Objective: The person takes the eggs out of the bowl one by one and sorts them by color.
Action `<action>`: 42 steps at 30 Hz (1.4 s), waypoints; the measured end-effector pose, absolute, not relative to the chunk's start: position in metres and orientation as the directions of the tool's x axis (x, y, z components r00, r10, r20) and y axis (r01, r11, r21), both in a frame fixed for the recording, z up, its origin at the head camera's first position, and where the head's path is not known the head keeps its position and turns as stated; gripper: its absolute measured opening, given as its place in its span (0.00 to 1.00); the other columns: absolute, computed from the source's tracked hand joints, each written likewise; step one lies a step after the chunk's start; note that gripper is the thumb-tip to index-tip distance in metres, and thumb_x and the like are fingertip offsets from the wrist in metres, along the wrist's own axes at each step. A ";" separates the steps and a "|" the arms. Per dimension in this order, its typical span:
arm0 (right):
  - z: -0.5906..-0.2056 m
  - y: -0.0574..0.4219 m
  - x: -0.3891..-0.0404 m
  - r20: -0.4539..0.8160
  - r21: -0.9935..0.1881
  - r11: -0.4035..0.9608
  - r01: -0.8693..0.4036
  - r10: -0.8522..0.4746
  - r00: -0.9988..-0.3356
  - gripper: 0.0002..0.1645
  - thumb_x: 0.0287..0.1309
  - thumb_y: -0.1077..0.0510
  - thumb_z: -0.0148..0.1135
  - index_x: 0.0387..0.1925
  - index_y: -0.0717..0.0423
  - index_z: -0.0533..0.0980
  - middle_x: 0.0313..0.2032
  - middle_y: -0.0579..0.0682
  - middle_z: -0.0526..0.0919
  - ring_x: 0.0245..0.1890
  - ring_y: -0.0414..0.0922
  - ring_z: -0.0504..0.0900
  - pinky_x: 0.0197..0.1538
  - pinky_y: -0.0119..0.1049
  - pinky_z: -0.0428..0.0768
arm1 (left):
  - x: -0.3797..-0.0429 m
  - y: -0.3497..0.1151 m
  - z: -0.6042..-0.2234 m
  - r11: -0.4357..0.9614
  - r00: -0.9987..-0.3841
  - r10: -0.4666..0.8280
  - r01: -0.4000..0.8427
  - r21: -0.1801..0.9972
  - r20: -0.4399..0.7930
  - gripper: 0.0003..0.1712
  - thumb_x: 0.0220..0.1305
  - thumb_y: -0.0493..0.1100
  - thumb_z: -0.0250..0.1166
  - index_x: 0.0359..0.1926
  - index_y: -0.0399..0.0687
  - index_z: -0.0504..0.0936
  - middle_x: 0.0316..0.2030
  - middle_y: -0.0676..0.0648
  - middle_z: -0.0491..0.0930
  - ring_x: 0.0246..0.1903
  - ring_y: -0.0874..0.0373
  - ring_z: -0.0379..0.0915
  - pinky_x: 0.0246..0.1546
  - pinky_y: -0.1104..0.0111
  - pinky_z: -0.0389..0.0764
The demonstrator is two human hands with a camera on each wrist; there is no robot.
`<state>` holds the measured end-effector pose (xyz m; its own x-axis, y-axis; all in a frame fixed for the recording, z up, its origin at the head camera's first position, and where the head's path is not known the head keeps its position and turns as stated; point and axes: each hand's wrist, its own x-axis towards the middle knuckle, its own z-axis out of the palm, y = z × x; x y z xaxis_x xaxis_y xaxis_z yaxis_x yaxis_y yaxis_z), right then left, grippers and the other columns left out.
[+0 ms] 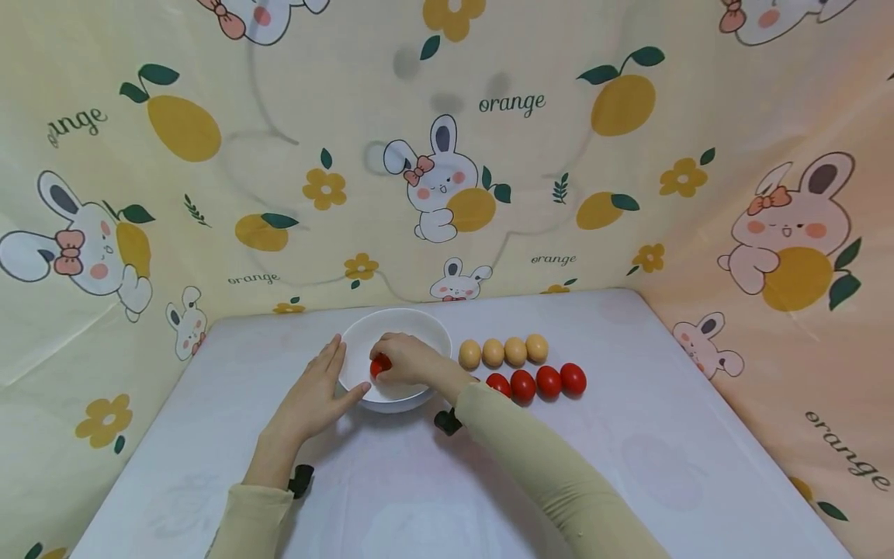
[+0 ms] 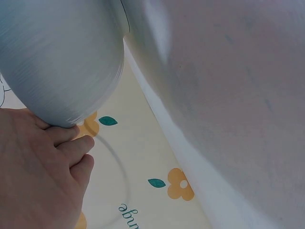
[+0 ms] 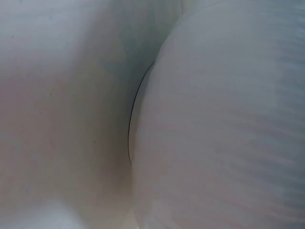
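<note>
A round white bowl (image 1: 395, 405) stands toward the back of the table. My left hand (image 1: 313, 400) rests against its left side, fingers straight and thumb spread along the front. The left wrist view shows fingertips touching the bowl's smooth outer wall (image 2: 62, 57). Inside the bowl, my right hand (image 1: 408, 359) grips a red egg (image 1: 380, 366), partly covered by the fingers. Only the bowl's outside (image 3: 219, 114) fills much of the right wrist view; that hand and the egg are out of sight there.
Right of the bowl lies a row of several tan eggs (image 1: 504, 352). In front of them is a row of several red eggs (image 1: 548, 382), its left end partly behind the right forearm. A patterned cloth (image 1: 545, 225) hangs around the white table (image 1: 391, 497).
</note>
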<state>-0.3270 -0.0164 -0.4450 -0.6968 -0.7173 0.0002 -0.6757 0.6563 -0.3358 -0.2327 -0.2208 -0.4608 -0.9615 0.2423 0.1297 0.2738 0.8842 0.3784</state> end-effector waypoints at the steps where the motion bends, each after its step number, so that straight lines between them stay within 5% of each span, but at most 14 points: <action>1: -0.445 -0.016 -0.327 -0.004 -0.343 0.657 -0.672 -0.716 -0.698 0.22 0.63 0.54 0.74 0.58 0.51 0.83 0.56 0.47 0.83 0.51 0.42 0.80 0.64 0.33 0.77 | -0.232 -0.221 -0.461 0.885 -0.962 0.242 0.272 0.378 0.128 0.60 0.71 0.75 0.53 0.80 0.31 0.50 0.82 0.36 0.43 0.80 0.37 0.42 0.78 0.43 0.51; 19: -0.439 -0.005 -0.320 0.049 -0.384 0.639 -0.666 -0.706 -0.706 0.23 0.62 0.53 0.75 0.58 0.50 0.83 0.59 0.47 0.82 0.55 0.43 0.79 0.64 0.34 0.78 | -0.231 -0.220 -0.462 0.887 -0.963 0.236 0.267 0.376 0.127 0.59 0.72 0.73 0.55 0.80 0.30 0.50 0.82 0.36 0.43 0.80 0.37 0.42 0.78 0.42 0.51; 42: -0.427 0.051 -0.307 0.327 -0.462 0.525 -0.715 -0.649 -0.688 0.21 0.60 0.59 0.74 0.55 0.54 0.83 0.58 0.50 0.82 0.54 0.45 0.81 0.56 0.36 0.83 | -0.232 -0.219 -0.461 0.895 -0.966 0.228 0.257 0.365 0.121 0.58 0.72 0.71 0.56 0.80 0.29 0.49 0.82 0.34 0.43 0.80 0.35 0.43 0.78 0.42 0.51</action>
<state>-0.3069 0.0509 -0.4265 -0.6875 -0.6486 0.3265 -0.7147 0.5248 -0.4624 -0.2323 -0.2186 -0.4610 -0.9662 0.2277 0.1207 0.2565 0.8948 0.3654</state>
